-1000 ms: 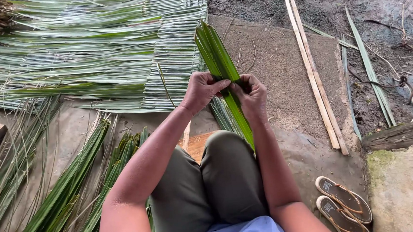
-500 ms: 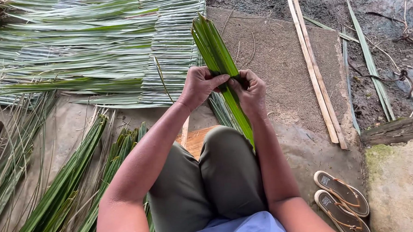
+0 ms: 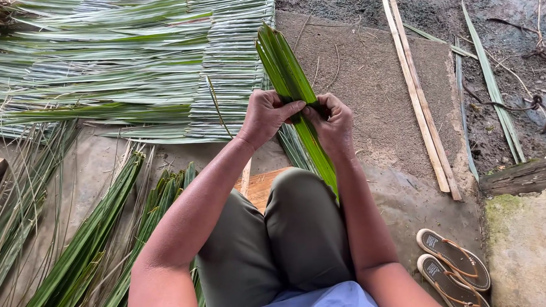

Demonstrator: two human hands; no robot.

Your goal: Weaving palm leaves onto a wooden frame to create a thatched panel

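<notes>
Palm leaf strips (image 3: 289,73), long and green, run as one bundle between both hands, and the bundle's long axis slants from up and slightly left, beyond the knuckles, down and to the right past the person's knee. The left hand (image 3: 265,116) grips the bundle from its left side, thumb stretched across the top of the blades; the right hand (image 3: 333,121) closes on it from the right, fingers curled tight around the same spot (the two thumbs nearly meet there). Neither hand is nearer than the other: both are clamped on the leaf at about its middle, so the free tip lies ahead of the hands and the other end trails back toward the lap. Beyond the left hand spreads a woven mat of leaves (image 3: 159,66), touching or just beside the bundle's tip. Loose green fronds (image 3: 99,241) lie well below the left forearm. Two pale wooden slats (image 3: 418,104) lie out past the right hand, and a pair of sandals (image 3: 453,265) rests near the right elbow.
</notes>
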